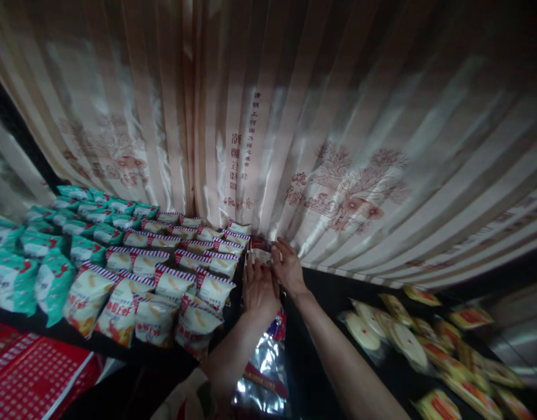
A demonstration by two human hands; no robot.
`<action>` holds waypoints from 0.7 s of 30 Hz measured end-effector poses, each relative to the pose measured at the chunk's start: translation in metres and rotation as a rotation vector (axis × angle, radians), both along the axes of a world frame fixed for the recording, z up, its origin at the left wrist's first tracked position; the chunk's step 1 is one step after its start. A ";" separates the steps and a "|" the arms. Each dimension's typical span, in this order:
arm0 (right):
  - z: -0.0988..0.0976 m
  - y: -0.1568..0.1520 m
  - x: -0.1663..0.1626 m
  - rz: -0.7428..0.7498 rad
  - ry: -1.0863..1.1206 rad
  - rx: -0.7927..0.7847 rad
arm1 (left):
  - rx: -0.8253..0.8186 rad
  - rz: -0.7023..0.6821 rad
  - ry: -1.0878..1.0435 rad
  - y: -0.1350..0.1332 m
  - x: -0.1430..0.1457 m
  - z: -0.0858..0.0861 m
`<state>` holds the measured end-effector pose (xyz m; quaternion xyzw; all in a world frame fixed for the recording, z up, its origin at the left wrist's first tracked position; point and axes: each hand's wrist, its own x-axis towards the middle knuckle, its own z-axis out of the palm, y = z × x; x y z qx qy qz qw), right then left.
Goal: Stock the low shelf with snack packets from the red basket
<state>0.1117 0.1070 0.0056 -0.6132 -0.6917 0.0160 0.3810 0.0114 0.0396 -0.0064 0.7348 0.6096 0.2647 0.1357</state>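
Note:
At the foot of the curtain, a small dark-and-silver packet lies or leans on the black table between my two hands. My left hand rests on its near side, fingers stretched out over the front. My right hand holds its right edge, with the fingers bent and the thumb close to the packet. Beneath my left wrist, shiny silver packets with red and blue bands run in a line toward me. White snack bags with striped tops stand in rows just left of my left hand.
Teal snack bags fill the far left. A red plastic basket is at the lower left. Yellow packets and bags of pale round discs lie to the right on the black tabletop. A printed, pleated curtain hangs behind.

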 end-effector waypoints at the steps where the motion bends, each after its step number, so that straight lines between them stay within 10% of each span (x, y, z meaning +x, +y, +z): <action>1: 0.004 -0.011 -0.002 0.006 0.029 0.017 | 0.023 -0.004 -0.015 -0.005 -0.001 0.003; 7: 0.026 -0.099 -0.022 0.062 0.174 0.147 | 0.165 -0.049 -0.247 -0.060 -0.020 0.010; 12: 0.008 -0.202 -0.049 0.134 0.268 0.189 | 0.256 -0.254 -0.478 -0.155 -0.062 -0.019; 17: -0.047 -0.282 -0.093 0.346 0.277 -0.054 | -0.123 -0.209 -0.644 -0.236 -0.105 -0.082; 21: -0.105 -0.303 -0.125 0.340 0.225 -0.503 | -0.706 0.291 -0.836 -0.249 -0.127 -0.130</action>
